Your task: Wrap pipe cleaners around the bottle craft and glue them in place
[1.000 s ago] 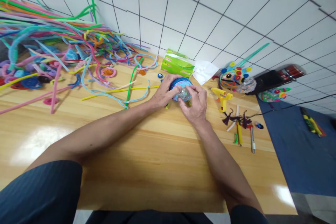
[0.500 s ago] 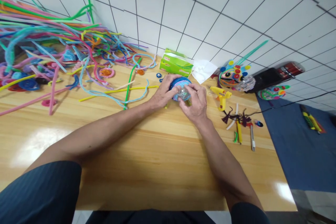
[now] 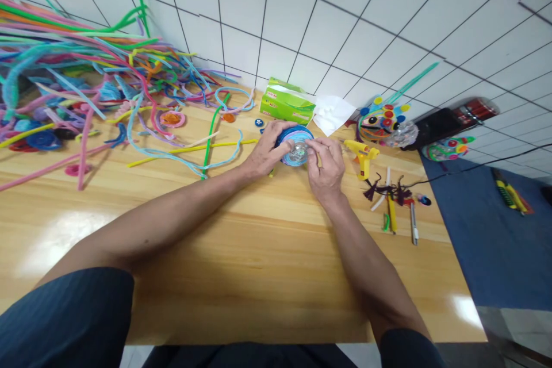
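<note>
A clear plastic bottle piece [image 3: 298, 152], its base facing up, is wrapped in rings of blue and purple pipe cleaner [image 3: 296, 133]. My left hand [image 3: 268, 152] is closed around its left side, the thumb lying on the clear base. At the right edge of the wrapping, my right hand [image 3: 325, 165] has thumb and forefinger pinched together. What sits between those fingertips is too small to make out. Just behind my left hand lies a dark blue button [image 3: 259, 123]. A yellow glue gun [image 3: 362, 156] rests to the right of my right hand.
Loose pipe cleaners [image 3: 77, 63] pile up at the left. A green tissue pack [image 3: 288, 104] and a white tissue [image 3: 332, 115] stand by the wall. Decorated bottle animals [image 3: 382, 123], dark tassels [image 3: 394, 191] and a craft knife [image 3: 414, 224] lie at the right.
My right hand has drawn back from the clear base to the right edge, its fingers now pinched. My left hand keeps hold of the wrapped bottle piece.
</note>
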A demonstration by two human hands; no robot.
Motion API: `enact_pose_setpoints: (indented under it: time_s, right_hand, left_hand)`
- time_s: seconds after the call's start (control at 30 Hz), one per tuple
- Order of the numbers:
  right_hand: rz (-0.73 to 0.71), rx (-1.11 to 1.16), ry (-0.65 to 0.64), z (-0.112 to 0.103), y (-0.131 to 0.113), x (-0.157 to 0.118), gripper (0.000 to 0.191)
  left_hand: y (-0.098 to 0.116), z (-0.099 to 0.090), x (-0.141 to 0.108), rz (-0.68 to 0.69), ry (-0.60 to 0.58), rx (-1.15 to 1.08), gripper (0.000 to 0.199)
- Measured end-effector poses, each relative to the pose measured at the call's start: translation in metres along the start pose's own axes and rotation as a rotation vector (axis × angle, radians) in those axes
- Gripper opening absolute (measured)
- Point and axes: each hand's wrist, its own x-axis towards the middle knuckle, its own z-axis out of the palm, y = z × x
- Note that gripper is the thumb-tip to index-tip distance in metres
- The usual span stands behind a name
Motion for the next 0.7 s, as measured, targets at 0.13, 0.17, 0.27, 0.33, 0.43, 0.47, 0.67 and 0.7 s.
enact_pose_setpoints:
  time_s: [0.13,0.17,0.27,0.33,0.43,0.47,0.67,0.7]
  right_hand:
    - [0.014,0.047,0.04,0.0033,0.001,0.0016,0.033]
    - [0.014,0.063,0.042,0.0036,0.0009,0.0019,0.034]
    - [-0.002,0.107,0.062,0.0035,0.0007,0.0028,0.036]
    - [-0.012,0.108,0.072,0.003,0.0011,0.0032,0.037]
    - [-0.023,0.083,0.065,0.0019,0.0022,0.0034,0.038]
    - [-0.025,0.08,0.063,0.0017,0.0025,0.0033,0.039]
    - [-0.037,0.128,0.029,0.0026,0.0019,0.0018,0.041]
    - [-0.041,0.133,0.018,0.0026,0.0019,0.0015,0.041]
  left_hand:
    - [-0.0002,-0.0006,-0.0007,0.01,-0.004,0.017,0.057]
    - [-0.0002,-0.0007,-0.0008,0.016,-0.006,0.014,0.056]
    - [-0.0004,-0.0004,-0.0008,0.02,-0.006,0.01,0.055]
    - [-0.0006,-0.0002,-0.001,0.012,-0.003,0.019,0.055]
    - [-0.0008,-0.0003,-0.0014,0.008,-0.002,0.029,0.055]
    - [-0.0009,-0.0003,-0.0015,0.009,-0.001,0.027,0.055]
    - [-0.0026,0.0003,-0.0007,0.019,0.004,0.028,0.056]
    - [-0.0029,0.0006,-0.0005,0.021,0.005,0.032,0.057]
